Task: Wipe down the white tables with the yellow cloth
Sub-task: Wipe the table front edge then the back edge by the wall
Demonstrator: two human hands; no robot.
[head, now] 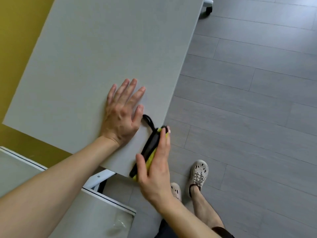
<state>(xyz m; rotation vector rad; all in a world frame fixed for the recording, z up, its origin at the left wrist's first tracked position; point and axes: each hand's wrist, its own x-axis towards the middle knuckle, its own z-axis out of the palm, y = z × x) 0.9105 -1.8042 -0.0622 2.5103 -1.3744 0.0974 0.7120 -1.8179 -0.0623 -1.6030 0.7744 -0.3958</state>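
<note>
My right hand (154, 170) has its grip pinched on the yellow cloth (150, 160) at the table's (103, 48) right edge, near corner. My left hand (122, 110) lies flat, grip wide. I'd slide along the edge, pressing evenly.

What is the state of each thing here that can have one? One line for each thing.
left hand: open, fingers spread, flat on the table top.
right hand: grips the cloth between thumb and fingers.
yellow cloth: folded up with a black part, pressed on the table's right edge.
white table: touched by both hands near its corner.
second table: untouched.
</note>
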